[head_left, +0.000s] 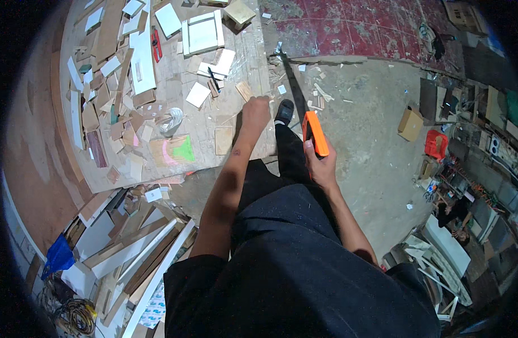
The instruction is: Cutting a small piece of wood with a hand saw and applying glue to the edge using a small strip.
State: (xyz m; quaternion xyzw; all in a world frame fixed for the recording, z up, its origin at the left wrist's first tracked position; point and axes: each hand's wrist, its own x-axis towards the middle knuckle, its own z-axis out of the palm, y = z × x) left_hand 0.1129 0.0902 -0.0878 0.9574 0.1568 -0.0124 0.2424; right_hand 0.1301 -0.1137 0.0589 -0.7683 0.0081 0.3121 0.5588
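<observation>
My right hand (321, 163) grips the orange handle (315, 129) of a handsaw, whose long dark blade (295, 79) points away from me, beside the bench edge. My left hand (256, 115) is closed at the right edge of the wooden bench (225, 101), just by a small pale wood piece (243, 90); what its fingers hold is hidden. Nearby on the bench lie a black pen-like tool (213, 78), white squares (198, 94), a square wood piece (223, 141) and a board with pink and green marks (171, 148). My shoe (285, 111) is below the bench edge.
Offcuts (107, 107) and red pliers (156, 45) lie leftward on the bench. A pile of boards (135, 265) fills the lower left. At right are a red floor panel (355, 34), cardboard box (410, 124), red container (435, 143), clutter and leaning white boards (445, 253).
</observation>
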